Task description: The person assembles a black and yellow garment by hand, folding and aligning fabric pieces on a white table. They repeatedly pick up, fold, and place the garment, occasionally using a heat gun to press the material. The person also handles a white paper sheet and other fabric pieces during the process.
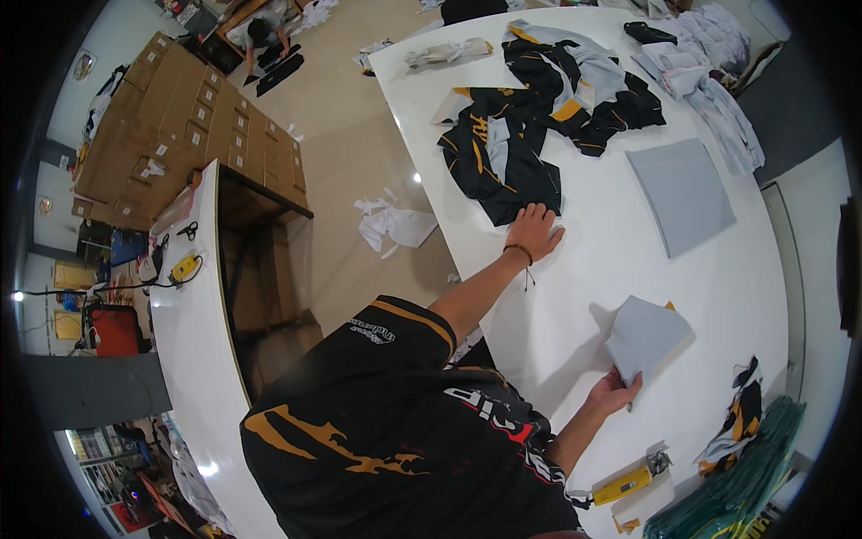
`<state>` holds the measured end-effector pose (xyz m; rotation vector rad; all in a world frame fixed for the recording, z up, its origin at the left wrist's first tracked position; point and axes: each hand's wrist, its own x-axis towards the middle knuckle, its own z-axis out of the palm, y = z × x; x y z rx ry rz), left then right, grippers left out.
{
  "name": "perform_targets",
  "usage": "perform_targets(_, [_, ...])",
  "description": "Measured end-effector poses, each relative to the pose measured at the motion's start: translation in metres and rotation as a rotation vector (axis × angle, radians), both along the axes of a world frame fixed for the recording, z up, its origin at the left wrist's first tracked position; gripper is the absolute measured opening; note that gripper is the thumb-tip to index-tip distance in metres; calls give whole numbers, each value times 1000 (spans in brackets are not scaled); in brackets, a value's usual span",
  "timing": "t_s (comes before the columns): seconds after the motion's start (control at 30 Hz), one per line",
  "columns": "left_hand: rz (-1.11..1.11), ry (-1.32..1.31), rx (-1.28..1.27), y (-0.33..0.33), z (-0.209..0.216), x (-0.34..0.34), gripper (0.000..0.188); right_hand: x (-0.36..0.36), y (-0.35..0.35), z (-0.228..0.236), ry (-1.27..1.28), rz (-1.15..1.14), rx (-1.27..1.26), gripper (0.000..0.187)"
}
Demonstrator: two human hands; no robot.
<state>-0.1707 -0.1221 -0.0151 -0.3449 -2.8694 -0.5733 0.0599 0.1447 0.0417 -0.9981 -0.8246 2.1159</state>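
Observation:
My left hand (536,231), with a dark bracelet at the wrist, lies with fingers stretched over the lower edge of a black-and-orange fabric piece (503,171) on the white table. In my right hand (616,393), a light grey fabric piece (648,334) is pinched at its near corner. It tilts up from the table and casts a shadow, and a bit of orange shows at its far edge. Beyond it, a flat stack of grey fabric (680,196) rests on the table. More black, grey and orange cut pieces (584,85) are heaped farther back.
A yellow hand-held power tool (621,486) lies at the near right, beside green plastic packs (736,481) and fabric scraps (736,418). White cloth (700,76) is piled far right. Left stand a second white table (193,332) and stacked cartons (193,126). Another person (262,38) crouches far back.

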Motion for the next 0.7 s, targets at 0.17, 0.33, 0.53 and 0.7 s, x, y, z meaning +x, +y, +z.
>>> perform_targets(0.17, [4,58,-26,7,-6,-6,36,-14,17,68,132,-46,116,51])
perform_targets(0.33, [8,56,-68,9,-12,-10,36,-62,48,111,285,-1,190,38])
perform_targets(0.53, [3,99,-7,6,-8,-9,32,-192,92,162,451,-3,206,36])
perform_targets(0.7, [-4,61,2,11,2,-9,32,-304,136,218,663,35,318,41])
